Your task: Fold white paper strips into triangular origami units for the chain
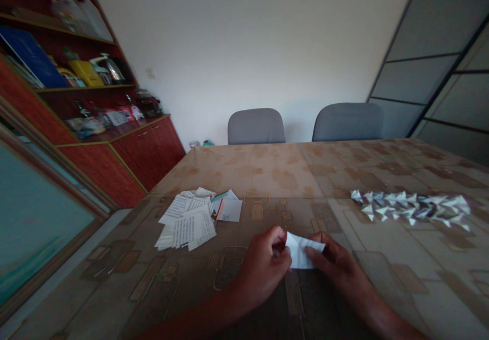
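A small white piece of paper (300, 252) is held between my two hands above the near part of the table. My left hand (268, 258) pinches its left edge between thumb and fingers. On the other side, my right hand (336, 261) grips the right part, with the thumb lying on the paper's face. Left of my hands lies a loose pile of printed paper pieces (187, 223), with a few coloured ones at its right side. Over to the right, several folded paper pieces (410, 207) with pointed tips sit in rows.
A patterned cloth covers the table (263, 172). Two grey chairs, one left (255, 126) and one right (348, 122), stand behind its far edge. At the left is a reddish-brown cabinet (147, 149) with shelves of household items. Grey panels (428, 75) rise at the right.
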`<state>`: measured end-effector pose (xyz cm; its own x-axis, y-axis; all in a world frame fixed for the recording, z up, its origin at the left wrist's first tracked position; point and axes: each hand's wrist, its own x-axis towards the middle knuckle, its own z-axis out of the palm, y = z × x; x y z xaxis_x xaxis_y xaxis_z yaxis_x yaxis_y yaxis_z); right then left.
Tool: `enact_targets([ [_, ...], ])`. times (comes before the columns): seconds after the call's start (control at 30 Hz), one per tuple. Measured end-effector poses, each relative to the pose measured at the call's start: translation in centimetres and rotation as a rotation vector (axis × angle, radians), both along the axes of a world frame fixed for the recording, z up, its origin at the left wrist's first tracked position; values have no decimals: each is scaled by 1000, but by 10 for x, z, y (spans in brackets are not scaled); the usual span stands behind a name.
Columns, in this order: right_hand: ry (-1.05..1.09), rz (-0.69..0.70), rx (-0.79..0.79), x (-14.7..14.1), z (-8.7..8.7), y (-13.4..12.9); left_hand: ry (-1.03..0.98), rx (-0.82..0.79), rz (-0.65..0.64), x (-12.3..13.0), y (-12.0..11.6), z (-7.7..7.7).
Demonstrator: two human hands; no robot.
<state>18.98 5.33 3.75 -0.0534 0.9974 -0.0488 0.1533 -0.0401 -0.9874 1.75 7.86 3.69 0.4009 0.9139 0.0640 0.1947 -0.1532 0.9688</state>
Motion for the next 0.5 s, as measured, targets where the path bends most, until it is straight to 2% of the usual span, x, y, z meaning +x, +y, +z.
enact_targets([
  [0.1,5,4,37,1,0,2,-61,2,3,-1,1,2],
  [0.33,59,34,11,3,-3,2,-26,53,-15,0,-5,4],
  [0.5,80,48,42,10,6,5,-50,123,-13,-2,-3,9],
])
